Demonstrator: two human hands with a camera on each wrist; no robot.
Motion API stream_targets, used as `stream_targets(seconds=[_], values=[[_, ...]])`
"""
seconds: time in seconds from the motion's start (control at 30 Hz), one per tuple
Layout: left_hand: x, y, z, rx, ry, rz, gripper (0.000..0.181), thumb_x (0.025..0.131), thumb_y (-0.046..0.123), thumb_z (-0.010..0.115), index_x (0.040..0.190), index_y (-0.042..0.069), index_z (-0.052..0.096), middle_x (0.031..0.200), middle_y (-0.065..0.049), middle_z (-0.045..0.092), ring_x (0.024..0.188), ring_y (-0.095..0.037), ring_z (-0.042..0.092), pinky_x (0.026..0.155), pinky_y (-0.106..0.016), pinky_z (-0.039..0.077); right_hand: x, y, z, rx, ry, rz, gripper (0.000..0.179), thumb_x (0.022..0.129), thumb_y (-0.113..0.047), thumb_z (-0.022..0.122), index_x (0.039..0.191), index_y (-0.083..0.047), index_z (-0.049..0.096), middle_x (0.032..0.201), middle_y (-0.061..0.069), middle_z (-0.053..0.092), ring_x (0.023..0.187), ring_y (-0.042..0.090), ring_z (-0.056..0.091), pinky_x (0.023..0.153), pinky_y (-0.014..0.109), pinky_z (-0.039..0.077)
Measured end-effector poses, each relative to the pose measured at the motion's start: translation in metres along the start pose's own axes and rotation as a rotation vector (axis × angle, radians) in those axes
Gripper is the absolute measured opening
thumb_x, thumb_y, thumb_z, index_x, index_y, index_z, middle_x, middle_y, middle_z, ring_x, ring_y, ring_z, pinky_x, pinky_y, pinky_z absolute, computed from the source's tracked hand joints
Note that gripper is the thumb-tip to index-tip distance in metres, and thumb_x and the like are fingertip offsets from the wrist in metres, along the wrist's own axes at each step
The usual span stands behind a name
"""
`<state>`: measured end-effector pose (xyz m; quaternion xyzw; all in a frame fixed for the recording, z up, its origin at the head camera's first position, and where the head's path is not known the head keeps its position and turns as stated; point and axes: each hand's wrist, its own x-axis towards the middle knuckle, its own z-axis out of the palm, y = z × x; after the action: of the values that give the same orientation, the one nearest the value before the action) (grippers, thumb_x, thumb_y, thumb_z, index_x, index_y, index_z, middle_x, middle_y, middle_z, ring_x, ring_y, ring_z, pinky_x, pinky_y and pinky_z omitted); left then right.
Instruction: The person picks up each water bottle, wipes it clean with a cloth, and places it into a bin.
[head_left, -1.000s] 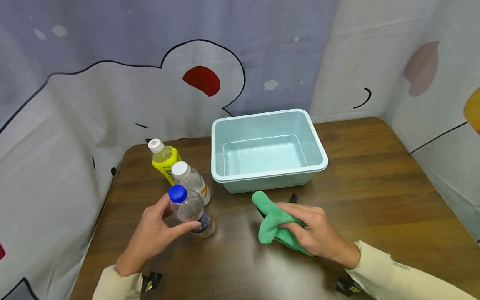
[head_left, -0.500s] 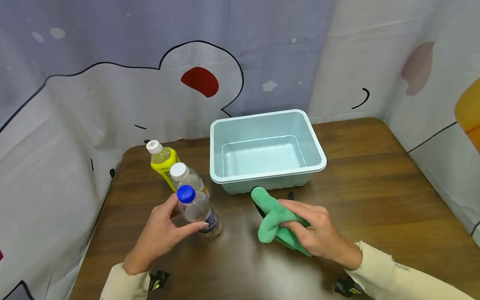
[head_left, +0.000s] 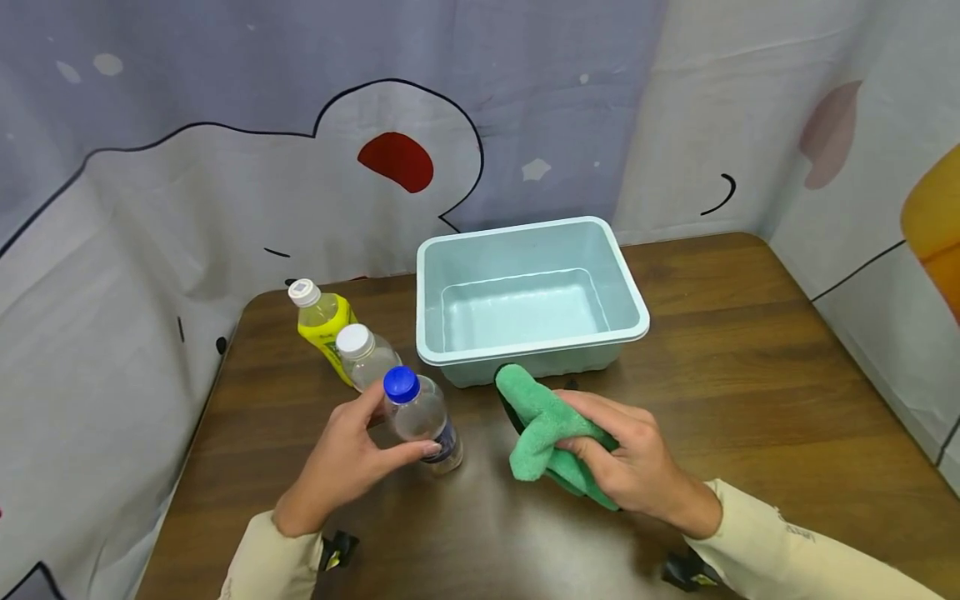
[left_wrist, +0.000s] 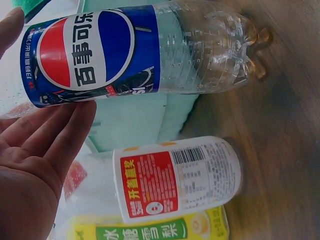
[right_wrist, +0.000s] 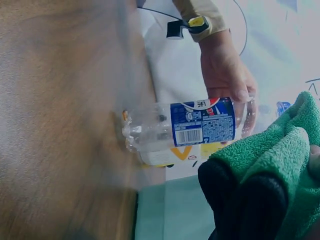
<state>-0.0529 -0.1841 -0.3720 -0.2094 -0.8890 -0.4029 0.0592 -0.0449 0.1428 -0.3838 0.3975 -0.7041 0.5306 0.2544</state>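
My left hand (head_left: 341, 462) holds a clear plastic bottle (head_left: 422, 414) with a blue cap, thumb on the near side and fingers behind. Its blue Pepsi label (left_wrist: 90, 55) shows in the left wrist view, and the bottle looks drained but for a little brown at its base. In my right hand (head_left: 633, 458) is a folded green cloth (head_left: 540, 421), pinched between thumb and fingers; its dark underside shows in the right wrist view. Behind the blue-capped bottle stand a white-capped clear bottle (head_left: 369, 358) with a white label and a yellow-labelled bottle (head_left: 322, 321).
A pale blue plastic tub (head_left: 532, 343) stands at the back middle of the brown wooden table (head_left: 750, 375), with bare wood to its right. A patterned curtain (head_left: 225, 192) hangs along the back and sides.
My left hand has moved to the right with the blue-capped bottle, away from the other two bottles. The right hand and cloth have hardly shifted.
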Motion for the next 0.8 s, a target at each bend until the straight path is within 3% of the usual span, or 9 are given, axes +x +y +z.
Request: stream_targets(seconds=[0.43, 0.8], values=[[0.014, 0.009, 0.014, -0.014, -0.030, 0.042, 0.069, 0.070, 0.039, 0.089, 0.128, 0.022, 0.055, 0.105, 0.007, 0.071, 0.091, -0.005, 0.065, 0.083, -0.031, 0.060, 0.007, -0.001, -0.001, -0.004, 0.052, -0.011, 0.035, 0.087, -0.007, 0.073, 0.115, 0.011, 0.065, 0.110, 0.019, 0.071, 0.106, 0.012, 0.067, 0.096, 0.019, 0.052], [0.027, 0.019, 0.030, -0.066, -0.066, 0.090, 0.074, 0.071, 0.043, 0.087, 0.133, 0.019, 0.054, 0.117, 0.003, 0.068, 0.103, -0.011, 0.069, 0.089, -0.032, 0.059, 0.018, -0.004, -0.003, -0.033, 0.094, -0.003, 0.035, 0.088, -0.012, 0.073, 0.115, 0.009, 0.066, 0.107, 0.018, 0.072, 0.101, 0.013, 0.067, 0.093, 0.019, 0.053]])
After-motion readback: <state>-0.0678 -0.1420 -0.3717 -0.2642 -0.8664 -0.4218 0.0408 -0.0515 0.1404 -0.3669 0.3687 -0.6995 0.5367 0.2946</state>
